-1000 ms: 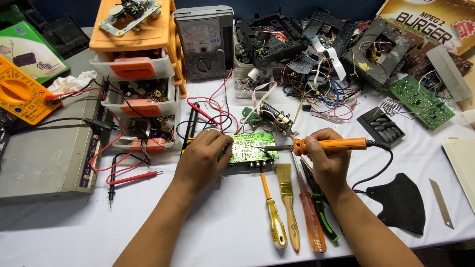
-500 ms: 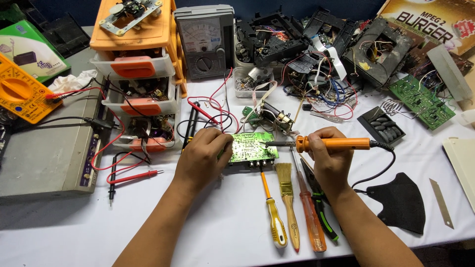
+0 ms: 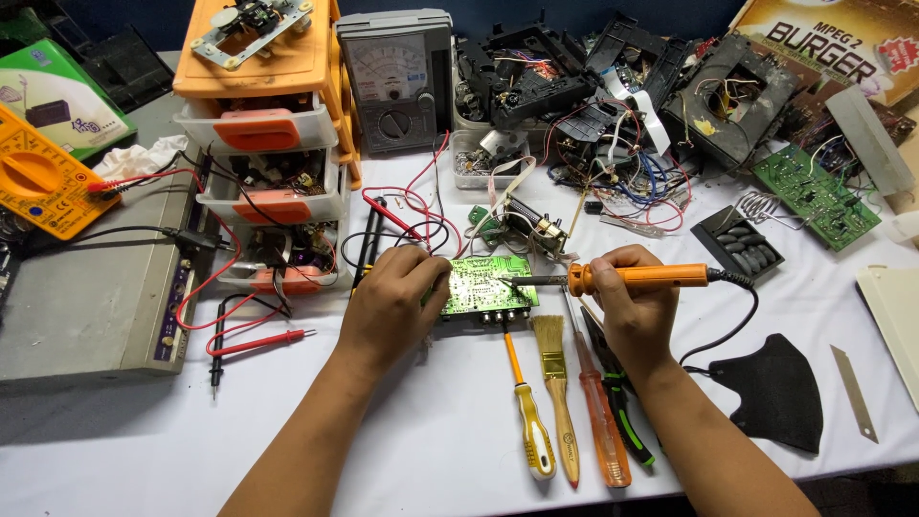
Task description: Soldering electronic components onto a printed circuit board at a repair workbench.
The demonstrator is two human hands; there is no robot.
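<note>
Green and studded with solder points, the small circuit board [image 3: 483,285] lies flat near the middle of the desk [image 3: 431,440], its left edge pinned under the left hand [image 3: 392,304], whose fingers curl down over that edge and clench it. From three o'clock the right hand [image 3: 627,311] comes in, fingers wrapped around the orange handle of a soldering iron [image 3: 637,278] held level — its metal tip rests on the board's right portion. At six o'clock of the board, just below its near edge, a yellow-handled screwdriver [image 3: 529,421], a brush [image 3: 555,393] and an orange-handled screwdriver [image 3: 601,421] lie side by side, pointing toward it. At nine o'clock the red and black probe leads [image 3: 258,340] trail beside an orange drawer stack [image 3: 268,144]. Open white cloth runs between the forearms toward the near edge — the widest room. At twelve o'clock a grey analogue meter [image 3: 394,81] stands amid tangled wires and dismantled parts. A black face mask [image 3: 775,388] lies at four o'clock.
</note>
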